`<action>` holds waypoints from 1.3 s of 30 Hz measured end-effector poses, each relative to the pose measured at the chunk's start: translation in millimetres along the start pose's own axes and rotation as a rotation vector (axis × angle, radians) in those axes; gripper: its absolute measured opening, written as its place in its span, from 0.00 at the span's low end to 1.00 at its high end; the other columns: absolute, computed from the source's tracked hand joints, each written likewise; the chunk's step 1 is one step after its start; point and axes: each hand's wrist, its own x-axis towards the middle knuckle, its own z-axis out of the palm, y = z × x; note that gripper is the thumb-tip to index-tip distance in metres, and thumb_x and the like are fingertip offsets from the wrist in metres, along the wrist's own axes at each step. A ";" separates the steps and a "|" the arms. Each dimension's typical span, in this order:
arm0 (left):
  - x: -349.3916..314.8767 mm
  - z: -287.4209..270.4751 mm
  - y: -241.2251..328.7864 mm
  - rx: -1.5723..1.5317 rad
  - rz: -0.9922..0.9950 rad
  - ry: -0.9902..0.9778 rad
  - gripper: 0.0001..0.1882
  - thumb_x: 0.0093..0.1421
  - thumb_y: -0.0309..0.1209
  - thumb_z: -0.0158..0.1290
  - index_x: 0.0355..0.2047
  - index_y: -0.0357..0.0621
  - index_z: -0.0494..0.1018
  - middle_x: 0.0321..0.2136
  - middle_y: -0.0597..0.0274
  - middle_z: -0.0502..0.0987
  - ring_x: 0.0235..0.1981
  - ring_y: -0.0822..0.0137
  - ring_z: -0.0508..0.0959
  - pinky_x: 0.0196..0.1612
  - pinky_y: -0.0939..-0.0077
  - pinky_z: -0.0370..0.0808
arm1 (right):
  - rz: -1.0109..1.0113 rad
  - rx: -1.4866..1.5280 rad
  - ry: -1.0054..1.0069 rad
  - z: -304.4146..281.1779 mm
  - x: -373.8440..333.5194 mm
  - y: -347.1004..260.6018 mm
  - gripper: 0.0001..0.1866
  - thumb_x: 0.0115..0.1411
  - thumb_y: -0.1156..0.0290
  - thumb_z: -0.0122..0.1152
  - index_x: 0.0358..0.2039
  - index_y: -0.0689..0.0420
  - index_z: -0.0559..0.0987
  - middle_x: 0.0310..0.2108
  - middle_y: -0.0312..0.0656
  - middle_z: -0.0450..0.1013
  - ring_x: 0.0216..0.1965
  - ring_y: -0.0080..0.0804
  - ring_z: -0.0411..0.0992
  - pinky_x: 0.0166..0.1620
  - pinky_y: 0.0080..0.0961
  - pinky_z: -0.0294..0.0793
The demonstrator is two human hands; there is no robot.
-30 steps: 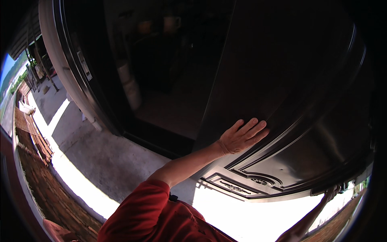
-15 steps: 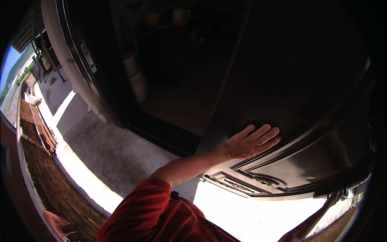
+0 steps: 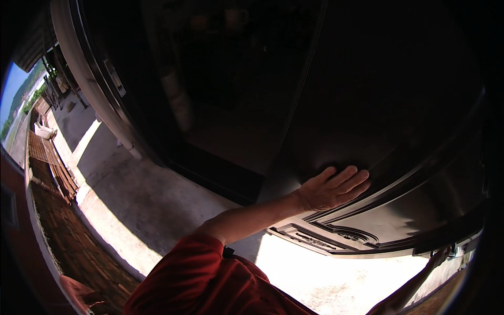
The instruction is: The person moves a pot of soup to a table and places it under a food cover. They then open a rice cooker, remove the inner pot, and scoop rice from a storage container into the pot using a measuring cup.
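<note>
A dark door leaf with raised moulded panels (image 3: 399,226) fills the right side, swung open beside a dark doorway. My left hand (image 3: 336,188) lies flat on its surface, fingers stretched out and slightly apart, holding nothing. Low at the far right, my right hand (image 3: 439,256) reaches up to the door's edge. There its fingers look closed round a metal door handle (image 3: 452,251), though shade and the picture's rim hide much of the grip. My left arm wears a red short sleeve (image 3: 184,268).
Left of the door leaf, the doorway (image 3: 226,105) shows a dim interior with a threshold (image 3: 220,176) below. A pale pipe (image 3: 79,73) runs along its outer side. Concrete floor (image 3: 142,199) lies partly shaded. Farther left are brown tiles (image 3: 68,236), stacked long strips (image 3: 63,181) and a white sack (image 3: 44,131).
The view has shifted slightly, so the scene sits a little lower and farther right. My left hand stays flat on the door, and my right hand remains at its edge.
</note>
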 end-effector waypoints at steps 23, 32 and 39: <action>-48.1 -144.6 -223.4 -1.343 -0.378 0.356 0.18 0.59 0.27 0.51 0.50 0.40 0.65 0.45 0.51 0.71 0.49 0.52 0.72 0.52 0.53 0.70 | 0.962 -0.024 -1.236 154.5 -767.9 -178.9 0.11 0.57 0.64 0.54 0.33 0.60 0.75 0.20 0.43 0.73 0.17 0.30 0.73 0.15 0.23 0.65; -35.4 -167.0 -388.4 -1.423 -0.345 0.724 0.16 0.60 0.25 0.50 0.49 0.36 0.67 0.47 0.45 0.70 0.50 0.48 0.71 0.51 0.56 0.71 | 0.035 -0.025 -1.469 306.3 -840.1 -300.6 0.09 0.57 0.70 0.47 0.28 0.58 0.76 0.18 0.43 0.73 0.20 0.30 0.74 0.26 0.32 0.74; -48.9 -83.1 -456.4 -1.615 -0.314 0.503 0.18 0.60 0.24 0.50 0.51 0.34 0.66 0.50 0.40 0.68 0.53 0.45 0.69 0.52 0.56 0.70 | 0.368 0.095 -1.444 409.6 -845.4 -291.6 0.12 0.58 0.66 0.46 0.27 0.60 0.74 0.17 0.40 0.70 0.18 0.29 0.72 0.23 0.26 0.72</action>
